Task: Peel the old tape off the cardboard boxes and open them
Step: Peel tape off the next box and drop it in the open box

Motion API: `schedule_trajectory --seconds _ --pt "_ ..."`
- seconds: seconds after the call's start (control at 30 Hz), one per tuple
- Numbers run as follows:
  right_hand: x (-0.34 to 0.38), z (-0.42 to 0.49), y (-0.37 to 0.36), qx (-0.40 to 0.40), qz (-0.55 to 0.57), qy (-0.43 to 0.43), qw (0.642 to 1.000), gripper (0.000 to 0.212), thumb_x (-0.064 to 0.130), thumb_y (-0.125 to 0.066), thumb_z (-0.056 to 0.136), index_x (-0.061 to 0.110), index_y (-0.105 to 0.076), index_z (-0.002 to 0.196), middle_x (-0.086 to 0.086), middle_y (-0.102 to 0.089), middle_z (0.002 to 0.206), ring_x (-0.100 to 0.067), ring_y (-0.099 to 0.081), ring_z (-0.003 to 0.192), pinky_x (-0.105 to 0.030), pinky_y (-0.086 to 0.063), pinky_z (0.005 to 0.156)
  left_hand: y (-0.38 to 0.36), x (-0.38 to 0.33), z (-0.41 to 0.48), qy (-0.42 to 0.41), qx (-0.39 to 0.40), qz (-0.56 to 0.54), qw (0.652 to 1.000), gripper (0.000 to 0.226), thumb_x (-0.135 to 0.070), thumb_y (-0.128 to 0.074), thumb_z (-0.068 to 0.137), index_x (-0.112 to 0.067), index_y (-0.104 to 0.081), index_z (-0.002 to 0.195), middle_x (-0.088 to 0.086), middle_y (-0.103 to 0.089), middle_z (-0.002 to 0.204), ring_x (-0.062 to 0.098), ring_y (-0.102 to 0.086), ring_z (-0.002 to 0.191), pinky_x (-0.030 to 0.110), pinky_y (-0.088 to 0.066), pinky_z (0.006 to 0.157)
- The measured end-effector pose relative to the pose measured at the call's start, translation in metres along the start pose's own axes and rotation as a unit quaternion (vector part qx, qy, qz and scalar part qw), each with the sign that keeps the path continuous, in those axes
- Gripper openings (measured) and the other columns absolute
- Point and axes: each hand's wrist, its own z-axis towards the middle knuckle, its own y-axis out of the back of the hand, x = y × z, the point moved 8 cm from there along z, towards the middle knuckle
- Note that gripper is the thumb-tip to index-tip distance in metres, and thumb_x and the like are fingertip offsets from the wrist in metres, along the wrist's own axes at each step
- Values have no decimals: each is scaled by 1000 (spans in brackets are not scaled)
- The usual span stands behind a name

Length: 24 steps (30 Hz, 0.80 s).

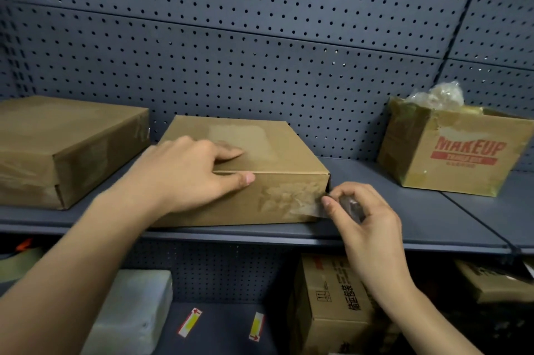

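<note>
Tape-peeling step on the middle cardboard box point(245, 169), which lies flat and closed on the grey metal shelf point(404, 227). The left hand point(185, 172) presses flat on the lid, its grip open, steadying the box. The right hand point(364, 216) pinches a lifted strip of clear tape point(309, 210) at the front right corner, its grip closed on the film. The wrinkled, glossy tape adheres to matte corrugated board; the next move probably calls for a slow, low pull along the face.
</note>
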Motion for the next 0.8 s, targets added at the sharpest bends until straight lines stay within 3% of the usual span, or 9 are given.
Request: schedule_trajectory --seconds 0.1,0.17,0.3,0.47,0.57,0.67,0.8 --pt "-2 -1 -5 17 -1 -9 1000 34 18 -66 93 38 -59 119 18 -65 101 -2 -62 94 -7 -42 78 -3 3 -2 2 17 8 1000 75 -90 -23 76 -61 -26 145 -34 -21 155 21 -38 141 44 -36 109" --pt "-2 -1 -7 27 2 -16 1000 46 14 -63 95 27 -55 138 20 -64 105 4 -61 97 -5 -41 80 -4 4 0 11 13 2 1000 76 -91 -23 75 -62 -25 145 -33 -22 155 23 -38 141 46 -36 109" --pt "10 -7 -4 3 -37 41 998 26 7 -63 95 11 -70 119 12 -66 107 4 -60 102 -9 -45 84 -5 2 4 33 1 0 999 75 -92 -24 75 -62 -28 144 -29 -28 155 26 -42 138 43 -38 107" --pt "14 -9 -12 25 54 -9 998 23 7 -60 95 22 -71 110 20 -68 102 -1 -63 102 -14 -47 84 -7 2 6 52 -21 9 998 76 -93 -23 75 -61 -32 143 -23 -39 153 26 -49 132 39 -42 100" --pt "16 -12 -8 14 146 -60 987 22 10 -60 95 28 -72 102 14 -72 99 -7 -68 97 -16 -51 83 -9 4 7 63 -27 10 998 77 -94 -23 74 -61 -33 142 -18 -45 150 27 -51 129 39 -43 98" --pt "28 -15 -1 11 167 -51 985 18 15 -59 93 26 -72 99 9 -73 94 -9 -69 90 -12 -49 77 -9 4 8 67 -34 9 997 77 -94 -22 74 -61 -33 142 -16 -47 149 28 -52 128 39 -43 96" --pt "15 -13 -6 32 173 -98 980 25 8 -57 97 26 -71 86 -9 -68 81 -35 -57 79 -20 -44 64 -9 3 6 60 -42 20 997 77 -94 -19 74 -61 -31 143 -16 -44 151 28 -53 128 38 -44 94"
